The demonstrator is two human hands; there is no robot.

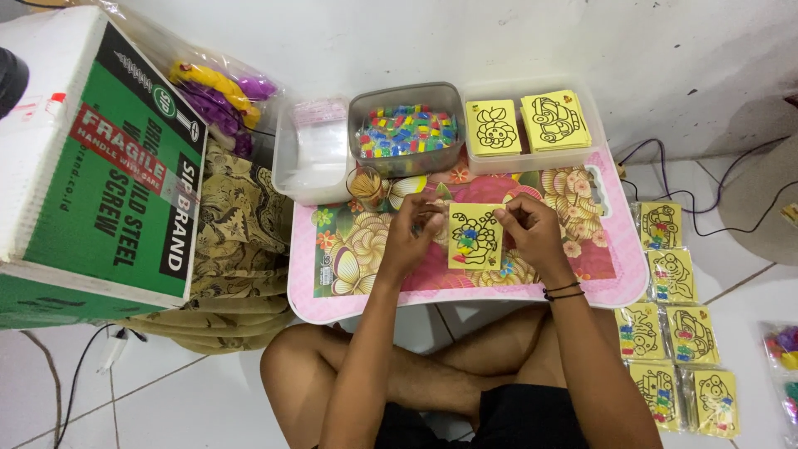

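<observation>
The left hand [413, 229] and the right hand [532, 233] are both pinching a square yellow sand-art card [475, 236], thin and flat, printed with a black line drawing and carrying a few small coloured packets at its middle; the left grip is closing narrowly on the card's left edge and the right grip on its upper right corner. The card is lying over the middle of a small pink table [615, 278] with a glossy floral top. Behind the hands, along the table's far edge, a clear plastic tub [316, 158] of transparent sleeves is sitting beside a grey rectangular tub [407, 133] full of bright little packets, and next to that a clear tray [532, 125] is holding two stacks of yellow cards. Finished cards in shiny sleeves [673, 274] are lying in rows on the white tiled floor to the right. A green and white cardboard box [91, 166] is resting on patterned cloth [237, 249] to the left.
</observation>
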